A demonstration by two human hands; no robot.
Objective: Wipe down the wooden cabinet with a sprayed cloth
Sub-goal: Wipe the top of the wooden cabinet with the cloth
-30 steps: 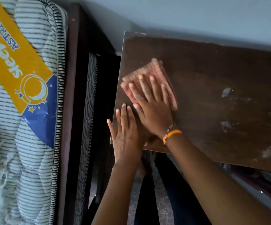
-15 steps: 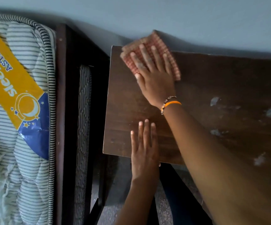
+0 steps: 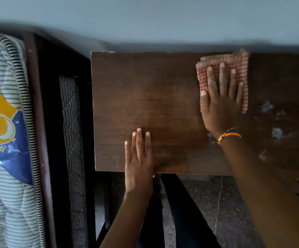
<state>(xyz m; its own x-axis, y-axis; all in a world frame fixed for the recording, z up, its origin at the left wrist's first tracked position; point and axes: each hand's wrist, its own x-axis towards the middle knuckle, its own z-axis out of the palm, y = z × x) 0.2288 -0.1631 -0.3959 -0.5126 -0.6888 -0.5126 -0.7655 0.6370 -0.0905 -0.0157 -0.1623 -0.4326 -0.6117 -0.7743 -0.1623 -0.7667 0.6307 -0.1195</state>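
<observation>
The dark wooden cabinet top [image 3: 145, 97] fills the middle of the view, against the wall. A folded red-and-white checked cloth [image 3: 242, 68] lies on its far edge, right of centre. My right hand [image 3: 220, 104] presses flat on the cloth with fingers spread, an orange band at the wrist. My left hand [image 3: 139, 158] rests flat on the cabinet's near edge, fingers together, holding nothing. Pale dusty patches [image 3: 276, 133] mark the wood to the right of the cloth.
A striped mattress [image 3: 7, 194] with a yellow and blue label stands at the left on a dark bed frame [image 3: 39, 122]. A narrow gap separates the frame from the cabinet. The grey wall [image 3: 163, 18] runs along the back. Speckled floor [image 3: 207, 203] lies below.
My right hand has slid the cloth along the far edge from the cabinet's left corner toward the right. My left hand stays on the near edge.
</observation>
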